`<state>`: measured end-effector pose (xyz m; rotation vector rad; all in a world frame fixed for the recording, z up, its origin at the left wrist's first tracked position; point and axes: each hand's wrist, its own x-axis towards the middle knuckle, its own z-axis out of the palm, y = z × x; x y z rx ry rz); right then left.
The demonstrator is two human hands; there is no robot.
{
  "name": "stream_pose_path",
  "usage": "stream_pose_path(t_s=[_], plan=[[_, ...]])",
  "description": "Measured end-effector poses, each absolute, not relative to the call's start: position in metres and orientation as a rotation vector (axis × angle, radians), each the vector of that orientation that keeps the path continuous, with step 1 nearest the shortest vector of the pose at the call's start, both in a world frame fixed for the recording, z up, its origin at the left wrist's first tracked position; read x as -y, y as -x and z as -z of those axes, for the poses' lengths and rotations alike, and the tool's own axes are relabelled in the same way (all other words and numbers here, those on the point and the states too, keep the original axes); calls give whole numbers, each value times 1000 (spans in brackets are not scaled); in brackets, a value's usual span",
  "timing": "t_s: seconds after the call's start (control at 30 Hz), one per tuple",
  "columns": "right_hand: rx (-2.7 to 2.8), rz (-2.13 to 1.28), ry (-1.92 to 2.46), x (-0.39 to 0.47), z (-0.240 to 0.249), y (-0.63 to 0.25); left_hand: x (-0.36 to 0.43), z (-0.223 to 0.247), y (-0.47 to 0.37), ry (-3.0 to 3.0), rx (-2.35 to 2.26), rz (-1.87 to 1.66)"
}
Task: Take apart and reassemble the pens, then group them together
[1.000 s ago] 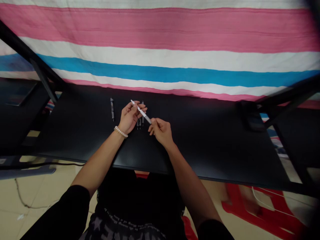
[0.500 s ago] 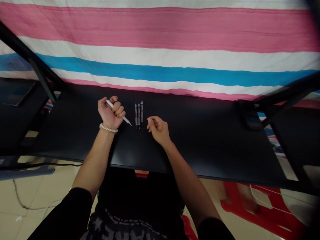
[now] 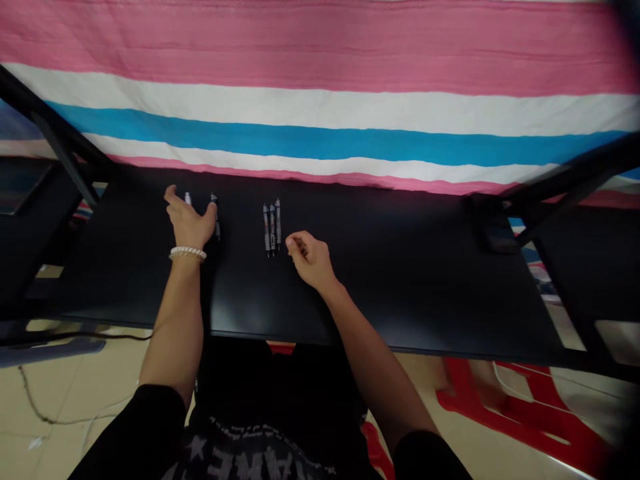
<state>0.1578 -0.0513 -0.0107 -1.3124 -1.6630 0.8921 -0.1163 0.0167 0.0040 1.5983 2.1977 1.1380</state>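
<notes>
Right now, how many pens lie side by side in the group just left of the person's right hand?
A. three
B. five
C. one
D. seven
A: three pens lie parallel on the black table, close to the fingers of the right hand.

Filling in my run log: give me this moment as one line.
left hand: open, over two pens | right hand: loosely curled, empty, beside three pens | surface: black table
</notes>
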Motion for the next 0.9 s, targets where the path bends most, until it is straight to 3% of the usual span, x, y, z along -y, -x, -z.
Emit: stream_pose_path(t_s=[0.23, 0.43, 0.57, 0.9], plan=[[1758, -812, 1288, 50, 13, -157, -11, -9, 98, -1649, -2297, -953], [2084, -450, 1291, 54, 11, -157, -11, -14, 102, -1599, -2400, -949], [2140, -381, 1332, 53, 13, -155, -10, -12, 99, -1663, -2391, -968], [1892, -462, 1426, 46, 22, -155, -8, -14, 60, -1834, -1781, -1305]])
